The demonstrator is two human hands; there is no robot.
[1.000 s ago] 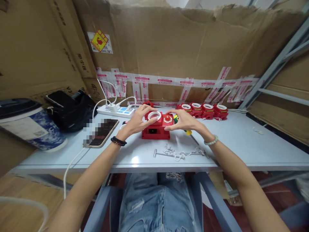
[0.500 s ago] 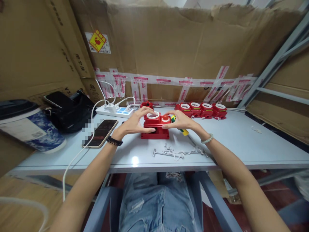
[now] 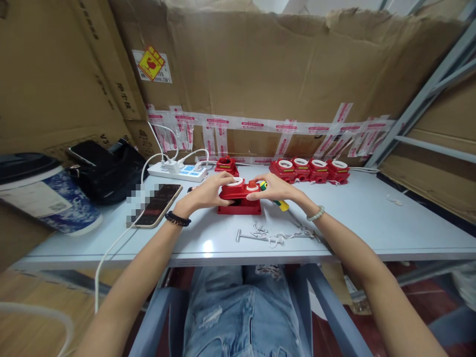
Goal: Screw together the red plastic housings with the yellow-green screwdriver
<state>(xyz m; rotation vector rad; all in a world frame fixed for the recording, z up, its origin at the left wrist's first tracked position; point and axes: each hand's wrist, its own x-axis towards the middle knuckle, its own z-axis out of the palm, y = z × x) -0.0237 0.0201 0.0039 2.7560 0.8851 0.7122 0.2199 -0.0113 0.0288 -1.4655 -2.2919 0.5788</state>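
In front of me, a red cover (image 3: 243, 192) with a white ring and a red knob is held between my two hands. My left hand (image 3: 206, 191) grips its left end, thumb at the lower edge and fingers on top. At the other end my right hand (image 3: 274, 187) pinches it beside the knob. The cover is slightly tilted over a red base box (image 3: 240, 209), and a dark gap shows between them. Just right of the box lies a screwdriver with a yellow and green handle (image 3: 281, 204), partly hidden by my right hand. Small screws (image 3: 259, 230) lie nearer me.
A T-shaped metal rod (image 3: 256, 239) lies near the table's front edge. Several red housings (image 3: 320, 171) stand at the back right, another red housing (image 3: 226, 166) behind my hands. To the left are a phone (image 3: 158, 204), a power strip (image 3: 177, 171) and a large cup (image 3: 48, 198).
The red cover has tilted and shifted slightly left, its white ring now seen flatter. Both hands moved with it. The base box stays put.
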